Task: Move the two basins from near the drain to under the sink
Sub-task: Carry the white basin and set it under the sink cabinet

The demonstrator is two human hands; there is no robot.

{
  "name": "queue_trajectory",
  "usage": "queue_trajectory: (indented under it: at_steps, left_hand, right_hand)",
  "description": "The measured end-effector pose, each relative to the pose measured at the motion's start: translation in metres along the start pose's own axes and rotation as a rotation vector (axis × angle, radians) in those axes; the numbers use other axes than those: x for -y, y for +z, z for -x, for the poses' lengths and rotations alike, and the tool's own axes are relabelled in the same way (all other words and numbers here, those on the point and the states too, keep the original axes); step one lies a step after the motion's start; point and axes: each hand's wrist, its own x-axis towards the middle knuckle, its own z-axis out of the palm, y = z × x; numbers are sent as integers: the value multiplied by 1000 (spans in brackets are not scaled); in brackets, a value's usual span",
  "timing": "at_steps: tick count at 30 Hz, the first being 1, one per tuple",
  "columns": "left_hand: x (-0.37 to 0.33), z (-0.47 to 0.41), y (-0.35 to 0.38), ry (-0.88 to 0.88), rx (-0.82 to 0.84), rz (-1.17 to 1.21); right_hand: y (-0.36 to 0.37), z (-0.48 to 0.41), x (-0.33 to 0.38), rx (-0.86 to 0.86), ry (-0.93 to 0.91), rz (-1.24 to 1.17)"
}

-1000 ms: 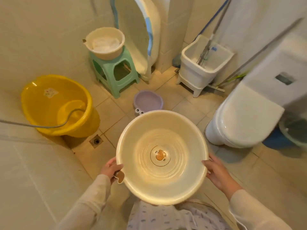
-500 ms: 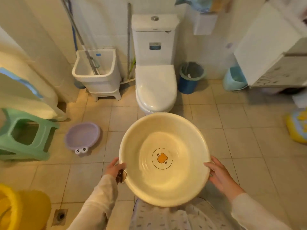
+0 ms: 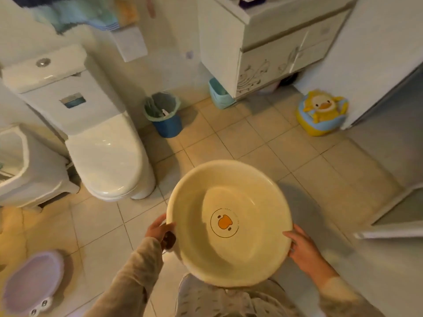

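I hold a round cream basin [image 3: 249, 255] with an orange duck print in its bottom, level in front of my body above the tiled floor. My left hand [image 3: 159, 229] grips its left rim and my right hand [image 3: 302, 250] grips its right rim. A small lilac basin [image 3: 32, 282] with cartoon eyes lies on the floor at the lower left. The white sink cabinet [image 3: 281, 53] hangs at the upper right, with a shadowed gap [image 3: 272, 90] beneath it.
A white toilet [image 3: 103, 143] stands at the left with a mop sink [image 3: 27, 170] beside it. A blue bin [image 3: 164, 115] and a pale blue bin [image 3: 218, 94] sit by the wall. A yellow duck potty [image 3: 320, 113] stands right of the cabinet. A door [image 3: 389, 143] is at the right.
My view has swung right, away from the yellow tub, stool and drain, toward the toilet and the sink cabinet. The cream basin stays held in both hands; the lilac basin has slid to the lower left.
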Motion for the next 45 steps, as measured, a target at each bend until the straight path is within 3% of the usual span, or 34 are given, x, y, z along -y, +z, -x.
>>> queue_trajectory:
  at_steps: [11, 29, 37, 45]
  left_hand:
    - [-83, -33, 214, -43, 131, -82]
    - [-258, -145, 427, -27, 263, -237]
    - [-325, -181, 493, 36, 266, -226]
    - [-325, -196, 566, -57, 113, -43]
  right_hand:
    - [-114, -49, 130, -116, -111, -80]
    - [-127, -161, 306, -313, -115, -276]
    - [-129, -221, 395, -265, -113, -249]
    - [-171, -307, 512, -164, -78, -51]
